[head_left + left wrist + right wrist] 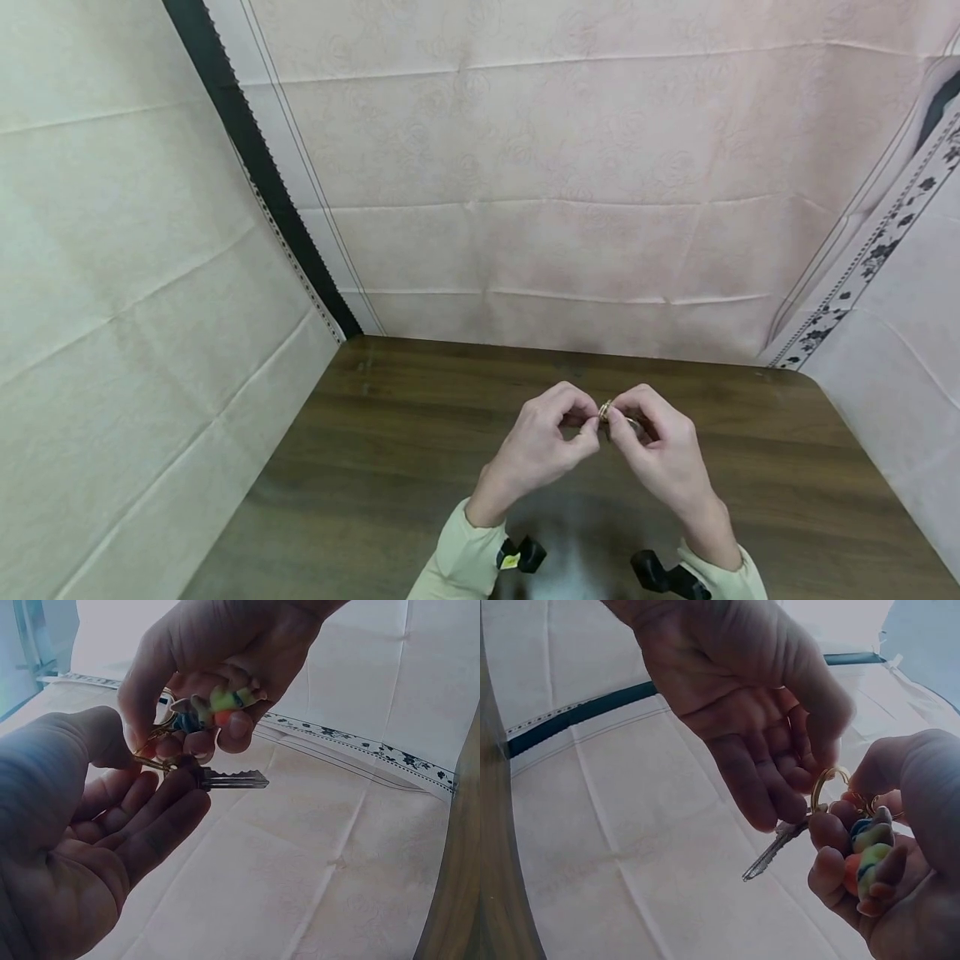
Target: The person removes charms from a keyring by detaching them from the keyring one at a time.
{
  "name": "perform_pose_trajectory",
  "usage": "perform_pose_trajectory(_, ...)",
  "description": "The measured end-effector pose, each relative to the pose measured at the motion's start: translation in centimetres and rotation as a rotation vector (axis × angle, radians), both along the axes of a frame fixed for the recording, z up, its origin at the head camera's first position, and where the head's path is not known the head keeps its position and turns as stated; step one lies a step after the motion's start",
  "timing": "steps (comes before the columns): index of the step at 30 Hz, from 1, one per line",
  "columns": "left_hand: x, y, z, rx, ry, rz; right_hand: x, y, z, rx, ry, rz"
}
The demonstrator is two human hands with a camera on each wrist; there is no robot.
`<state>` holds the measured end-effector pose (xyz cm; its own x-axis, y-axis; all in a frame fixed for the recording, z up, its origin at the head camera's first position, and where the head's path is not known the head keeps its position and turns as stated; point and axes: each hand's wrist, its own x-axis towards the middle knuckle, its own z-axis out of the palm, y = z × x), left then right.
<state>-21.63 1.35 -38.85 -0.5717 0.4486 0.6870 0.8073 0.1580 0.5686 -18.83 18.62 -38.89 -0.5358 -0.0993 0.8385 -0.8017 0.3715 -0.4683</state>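
Note:
Both hands meet above the brown table (360,475). My left hand (540,442) pinches a gold key ring (819,787) between thumb and fingers. From the ring a metal key (236,780) sticks out past the left fingertips, its toothed blade bare. My right hand (663,458) pinches the gold fittings on the other side of the ring. Against the right fingers lies a small colourful figurine charm (874,862), yellow-green, orange and blue. In the head view the fingers hide most of the keychain, and only a gold glint shows.
Pale creased cloth (570,167) hangs behind the table, with more cloth (135,275) on the left. A dark strip (262,167) runs down the left corner, a floral border (870,258) down the right. Black wrist straps (667,575) sit at the cuffs.

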Motion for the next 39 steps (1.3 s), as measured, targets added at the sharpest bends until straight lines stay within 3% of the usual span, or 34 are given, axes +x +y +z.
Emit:
perform_pose_trajectory(9,0.0,-0.1,0.0,0.001,-0.011,0.032,-0.2,-0.2,0.0,0.060,0.080,-0.092)
perform_pose_trajectory(18,0.3,-0.2,0.0,-0.017,-0.077,0.044,0.1,-0.3,0.1,0.088,0.095,-0.092)
perform_pose_trajectory(27,0.0,-1.0,0.4,-0.041,-0.077,-0.045,0.6,-0.2,0.6,0.080,0.022,-0.088)
perform_pose_trajectory(30,-0.3,-1.1,0.4,-0.033,-0.031,-0.031,0.5,-0.2,0.5,0.086,0.011,-0.089)
perform_pose_trajectory(36,-0.9,-0.8,0.1,-0.068,0.131,0.045,0.4,-0.3,0.2,0.087,0.021,-0.055)
perform_pose_trajectory(39,-0.9,-0.8,0.1,-0.074,0.164,0.031,0.5,-0.5,0.3,0.082,0.024,-0.057)
